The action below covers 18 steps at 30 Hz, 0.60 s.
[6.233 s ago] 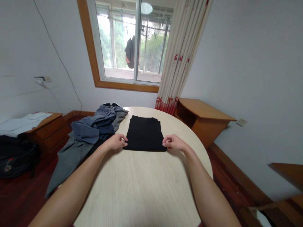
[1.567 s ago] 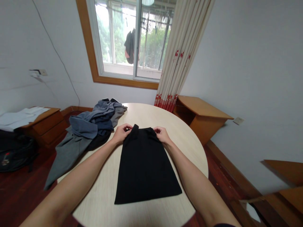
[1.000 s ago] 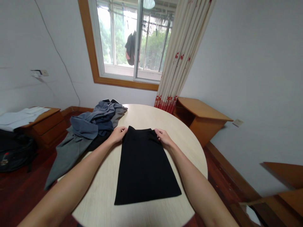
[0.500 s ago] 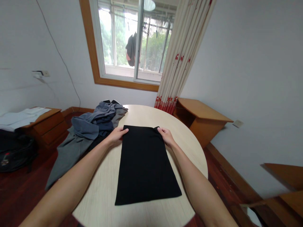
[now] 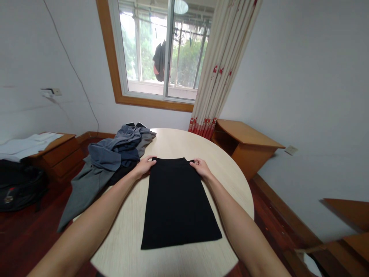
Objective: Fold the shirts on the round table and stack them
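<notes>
A folded black garment (image 5: 180,204) lies flat on the pale round table (image 5: 123,234), wider toward me than at its far edge. My left hand (image 5: 145,166) pinches its far left corner between thumb and fingers. At the far right corner, my right hand (image 5: 200,167) pinches the cloth in the same way. A small notch shows in the far edge just left of my right fingers. What kind of garment it is, I cannot tell from the folded shape.
Left on the table is a heap of grey and blue clothes (image 5: 108,154), partly hanging over the edge. A wooden desk (image 5: 245,138) stands behind right, a wooden drawer cabinet (image 5: 65,156) at the left. A black backpack (image 5: 20,188) rests on the floor near the cabinet.
Both hands have moved slightly toward me with the far corners of the black garment. Its far edge sits a little nearer, and the fold near my right hand looks flatter.
</notes>
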Tool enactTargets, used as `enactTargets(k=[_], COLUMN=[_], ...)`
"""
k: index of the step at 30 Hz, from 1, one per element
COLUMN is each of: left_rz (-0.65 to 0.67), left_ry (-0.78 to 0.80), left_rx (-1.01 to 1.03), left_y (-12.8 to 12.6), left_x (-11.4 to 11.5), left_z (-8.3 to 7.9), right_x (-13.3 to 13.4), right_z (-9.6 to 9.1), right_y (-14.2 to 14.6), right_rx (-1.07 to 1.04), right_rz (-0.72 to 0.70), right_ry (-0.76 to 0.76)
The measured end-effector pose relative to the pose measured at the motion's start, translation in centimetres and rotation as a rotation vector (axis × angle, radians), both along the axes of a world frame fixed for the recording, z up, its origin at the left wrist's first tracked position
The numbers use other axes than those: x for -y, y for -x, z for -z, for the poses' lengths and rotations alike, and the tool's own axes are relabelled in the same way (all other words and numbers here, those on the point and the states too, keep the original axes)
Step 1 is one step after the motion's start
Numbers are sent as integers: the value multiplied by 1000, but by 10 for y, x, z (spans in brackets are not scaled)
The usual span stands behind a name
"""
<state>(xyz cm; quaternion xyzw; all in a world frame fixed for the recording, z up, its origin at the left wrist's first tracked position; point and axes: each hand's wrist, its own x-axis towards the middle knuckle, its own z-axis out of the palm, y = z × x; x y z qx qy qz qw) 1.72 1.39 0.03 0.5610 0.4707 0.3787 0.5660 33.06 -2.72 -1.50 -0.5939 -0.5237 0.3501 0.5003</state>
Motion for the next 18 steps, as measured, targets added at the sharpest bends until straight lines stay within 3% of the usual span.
enactTargets(k=[8, 13, 18], left_rz=[-42, -141, -166], left_ry=[-33, -81, -10], left_rx=[-2, 78, 186], left_y=[3, 3, 0], left_x=[-3, -5, -3], left_z=[0, 3, -5], right_x=[-8, -10, -9], right_z=[7, 6, 4], right_y=[-3, -1, -2], right_rx=[226, 316, 134], right_rz=[108, 156, 90], right_ry=[-84, -140, -129])
